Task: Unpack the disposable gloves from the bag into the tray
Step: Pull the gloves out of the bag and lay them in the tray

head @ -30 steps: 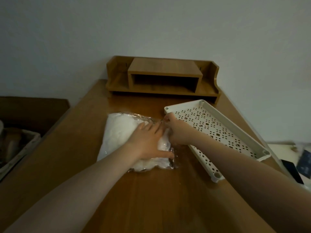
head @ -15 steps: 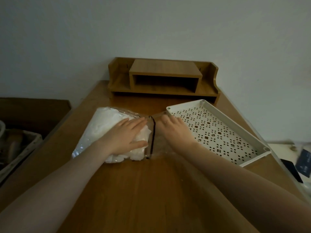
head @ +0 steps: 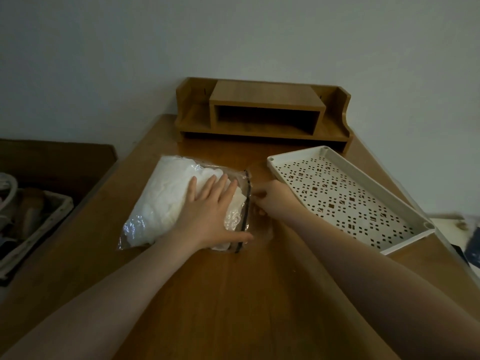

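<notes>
A clear plastic bag stuffed with white disposable gloves lies on the wooden table, its dark zip strip facing right. My left hand presses flat on the bag with straight fingers, just left of the strip. My right hand is at the bag's open flap beside the strip, fingers curled and pinching the clear plastic there. The white perforated tray sits to the right, nothing in it, its near-left edge close to my right wrist.
A wooden desk organiser stands at the table's far end against the wall. A woven basket with items sits lower at the left. Dark objects lie off the table's right edge.
My left hand stays pressed flat on the bag. My right hand has curled from lying over the flap to pinching it near the zip strip. The view shifted slightly.
</notes>
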Demonstrator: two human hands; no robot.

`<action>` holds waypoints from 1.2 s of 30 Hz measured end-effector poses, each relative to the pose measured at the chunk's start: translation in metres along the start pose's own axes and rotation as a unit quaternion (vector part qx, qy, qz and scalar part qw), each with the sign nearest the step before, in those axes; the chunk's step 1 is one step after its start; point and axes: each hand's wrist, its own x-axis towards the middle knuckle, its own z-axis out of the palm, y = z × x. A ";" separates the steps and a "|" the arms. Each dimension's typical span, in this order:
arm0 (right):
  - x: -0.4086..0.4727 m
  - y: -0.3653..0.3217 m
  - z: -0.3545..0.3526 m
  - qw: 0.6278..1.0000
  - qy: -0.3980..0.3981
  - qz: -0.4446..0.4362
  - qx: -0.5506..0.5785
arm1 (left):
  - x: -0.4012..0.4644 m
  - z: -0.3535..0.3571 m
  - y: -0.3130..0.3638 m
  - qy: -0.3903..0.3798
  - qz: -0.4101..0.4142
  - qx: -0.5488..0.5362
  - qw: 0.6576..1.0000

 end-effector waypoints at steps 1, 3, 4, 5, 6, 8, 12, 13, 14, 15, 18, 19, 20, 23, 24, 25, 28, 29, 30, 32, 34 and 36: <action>0.000 -0.003 0.001 0.998 -0.008 0.017 0.061 | 0.001 0.001 0.000 0.007 0.003 -0.002 1.000; 0.000 -0.010 0.003 0.983 -0.034 0.056 0.174 | 0.001 0.003 -0.001 0.020 0.009 -0.007 1.000; 0.000 -0.012 0.004 0.976 -0.037 0.070 0.205 | 0.001 0.004 -0.001 0.025 0.012 -0.012 1.000; 0.002 -0.013 0.006 0.971 -0.029 0.081 0.221 | 0.001 0.004 -0.001 0.028 0.014 -0.015 0.999; 0.003 -0.013 0.008 0.969 -0.018 0.090 0.231 | 0.000 0.004 -0.001 0.031 0.015 -0.015 0.999; 0.005 -0.014 0.009 0.968 0.003 0.106 0.228 | 0.001 0.005 -0.001 0.032 0.012 -0.009 0.999; 0.005 -0.017 -0.003 0.985 0.026 0.070 0.157 | 0.005 0.003 -0.001 0.018 -0.013 0.002 1.000; 0.005 -0.017 -0.006 0.986 0.031 0.060 0.153 | 0.006 0.003 -0.002 0.016 -0.022 -0.001 1.000; 0.005 -0.016 -0.008 0.985 0.037 0.057 0.160 | 0.006 0.002 -0.004 0.014 -0.031 -0.005 0.999; 0.004 -0.014 -0.011 0.982 0.044 0.058 0.174 | 0.007 0.002 -0.007 0.014 -0.040 -0.008 0.999; -0.002 -0.005 -0.012 0.971 0.026 0.071 0.226 | 0.009 0.002 -0.013 0.018 -0.053 -0.006 0.998; -0.003 -0.001 -0.011 0.969 0.001 0.074 0.235 | 0.009 0.002 -0.013 0.022 -0.054 -0.008 0.998; -0.003 0.002 -0.009 0.972 -0.023 0.072 0.224 | 0.009 0.001 -0.012 0.027 -0.055 -0.013 0.998; 0.005 0.004 -0.002 0.986 -0.001 0.047 0.160 | 0.009 -0.001 -0.008 0.054 -0.051 -0.052 0.996; 0.009 0.003 -0.001 0.988 0.021 0.028 0.147 | 0.009 -0.002 -0.006 0.068 -0.049 -0.070 0.994; 0.011 0.000 0.000 0.993 0.031 0.001 0.116 | 0.008 -0.004 -0.003 0.084 -0.047 -0.087 0.992; 0.016 -0.006 0.004 0.994 -0.002 -0.093 -0.062 | 0.008 -0.008 0.003 0.129 -0.037 -0.129 0.983; 0.016 -0.006 0.006 0.988 -0.007 -0.113 -0.109 | 0.008 -0.008 0.005 0.141 -0.031 -0.141 0.979; 0.017 -0.006 0.008 0.982 -0.001 -0.126 -0.137 | 0.009 -0.008 0.007 0.157 -0.022 -0.148 0.976; 0.019 -0.004 0.010 0.979 0.037 -0.141 -0.143 | 0.009 -0.008 0.010 0.191 -0.003 -0.147 0.971; 0.019 -0.003 0.006 0.981 0.071 -0.144 -0.106 | 0.009 -0.009 0.011 0.186 0.004 -0.138 0.973; 0.019 -0.001 0.001 0.990 0.067 -0.120 -0.038 | 0.009 -0.009 0.011 0.160 -0.006 -0.127 0.979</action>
